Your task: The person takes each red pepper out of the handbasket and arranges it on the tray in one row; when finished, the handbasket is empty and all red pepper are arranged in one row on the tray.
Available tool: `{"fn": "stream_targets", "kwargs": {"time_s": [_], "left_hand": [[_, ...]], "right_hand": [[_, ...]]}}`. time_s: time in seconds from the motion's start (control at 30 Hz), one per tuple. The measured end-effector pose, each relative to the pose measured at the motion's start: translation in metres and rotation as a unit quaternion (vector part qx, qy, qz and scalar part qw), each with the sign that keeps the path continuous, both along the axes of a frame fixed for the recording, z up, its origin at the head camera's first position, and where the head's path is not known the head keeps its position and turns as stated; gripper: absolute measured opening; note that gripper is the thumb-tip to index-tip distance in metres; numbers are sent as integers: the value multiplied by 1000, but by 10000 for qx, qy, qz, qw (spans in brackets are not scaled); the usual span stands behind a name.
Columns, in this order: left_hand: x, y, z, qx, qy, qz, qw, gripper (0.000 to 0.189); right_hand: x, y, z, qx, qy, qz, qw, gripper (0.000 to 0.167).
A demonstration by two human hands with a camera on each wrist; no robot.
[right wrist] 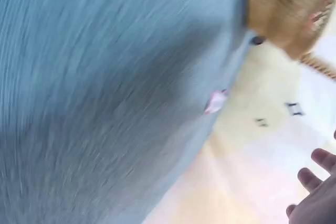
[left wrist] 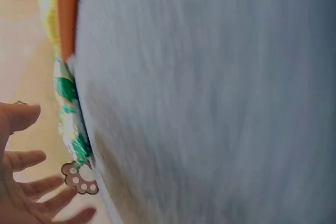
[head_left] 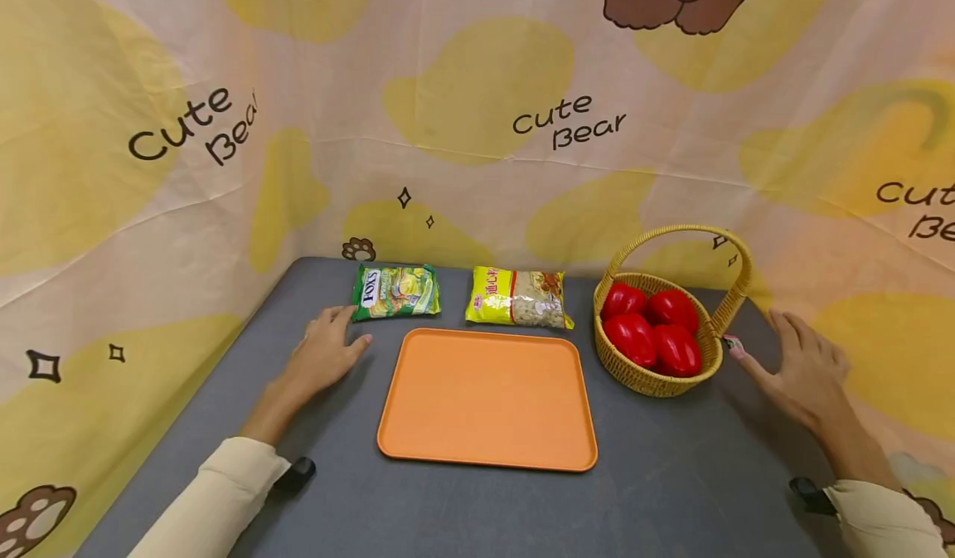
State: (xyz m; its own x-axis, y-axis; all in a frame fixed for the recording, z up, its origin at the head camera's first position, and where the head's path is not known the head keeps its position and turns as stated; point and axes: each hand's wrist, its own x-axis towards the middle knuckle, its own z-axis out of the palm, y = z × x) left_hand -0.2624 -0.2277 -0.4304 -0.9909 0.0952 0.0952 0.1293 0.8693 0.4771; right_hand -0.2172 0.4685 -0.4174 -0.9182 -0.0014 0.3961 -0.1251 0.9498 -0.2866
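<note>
The left hand (head_left: 323,352), by the green bag (head_left: 399,291) left of middle, and the right hand (head_left: 804,376), by the basket (head_left: 637,381) at right, hold nothing, and I guess the basket stops the red fruit (head_left: 630,339) rolling.

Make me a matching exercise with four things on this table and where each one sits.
Things:
1. Orange tray
2. Red objects
3. Green packet
4. Yellow packet

Places:
A. Closest to the left hand
B. Between the green packet and the basket
C. In front of both packets
D. Inside the basket

Pairs: 1-C, 2-D, 3-A, 4-B
</note>
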Motion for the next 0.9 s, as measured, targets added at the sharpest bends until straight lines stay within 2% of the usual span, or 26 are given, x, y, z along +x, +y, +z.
{"fn": "stream_targets", "kwargs": {"time_s": [0.1, 0.17, 0.23, 0.33, 0.43, 0.57, 0.7, 0.9], "left_hand": [[4, 4, 0, 562, 224, -38, 9982, 61], [8, 7, 1, 917, 215, -78, 9955, 57], [10, 11, 2, 1197, 59, -105, 9927, 55], [12, 17, 2, 1472, -350, -217, 9883, 55], [10, 24, 2, 1592, -746, -405, 9836, 57], [5, 30, 3, 1879, -1244, -576, 9726, 62], [2, 32, 5, 2200, -1608, -663, 9599, 66], [1, 29, 4, 2719, -2082, -800, 9361, 70]], "right_hand": [[5, -15, 7, -239, 382, 178, 9988, 81], [8, -26, 11, -436, 623, 302, 9966, 75], [9, -37, 14, -577, 849, 446, 9937, 68], [9, -53, 18, -782, 990, 686, 9896, 62], [7, -69, 22, -911, 831, 866, 9886, 62], [3, -89, 29, -1009, 541, 953, 9888, 61], [-2, -105, 35, -1177, 206, 1062, 9871, 59], [-13, -121, 35, -1520, -498, 1377, 9775, 64]]}}
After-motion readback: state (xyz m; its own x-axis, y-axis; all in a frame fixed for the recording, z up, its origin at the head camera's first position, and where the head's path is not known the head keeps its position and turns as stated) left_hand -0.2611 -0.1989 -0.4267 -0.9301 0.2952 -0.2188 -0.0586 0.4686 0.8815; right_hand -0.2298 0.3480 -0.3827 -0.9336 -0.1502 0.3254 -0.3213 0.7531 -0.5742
